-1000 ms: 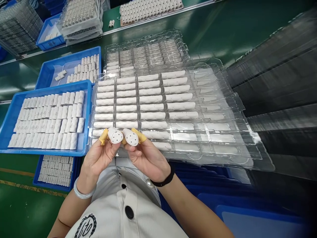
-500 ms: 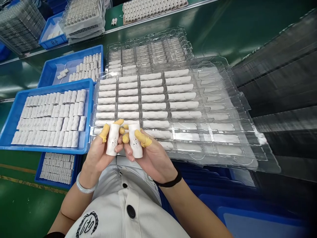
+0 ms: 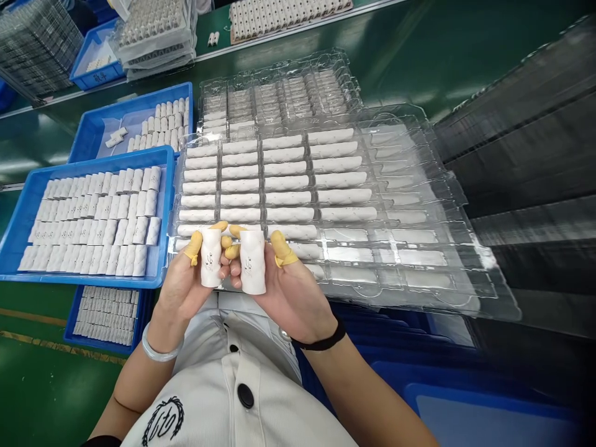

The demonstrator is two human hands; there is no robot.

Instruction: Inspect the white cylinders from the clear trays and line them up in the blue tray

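My left hand [image 3: 185, 282] is closed round a short white cylinder [image 3: 211, 259], upright with small dark markings on its front. In my right hand [image 3: 293, 295] rests a second white cylinder [image 3: 252, 261], also marked; its fingers are behind the piece and the thumb stands off to the right. Yellow finger cots cover thumbs and some fingertips on both hands. The two cylinders are side by side, a small gap apart, above the near edge of a clear plastic tray [image 3: 405, 115]. That tray holds rows of similar white pieces in its slots.
A blue bin [image 3: 170, 186] full of white cylinders stands at left, another blue bin [image 3: 130, 102] behind it. A smaller blue bin [image 3: 69, 335] sits lower. Another clear tray [image 3: 347, 62] and stacked trays [image 3: 158, 56] lie farther back. Dark panels [image 3: 526, 143] stand at right.
My right thumb has lifted off its cylinder and swung right. That cylinder has turned, so its markings now face me more. The left one has turned slightly too.
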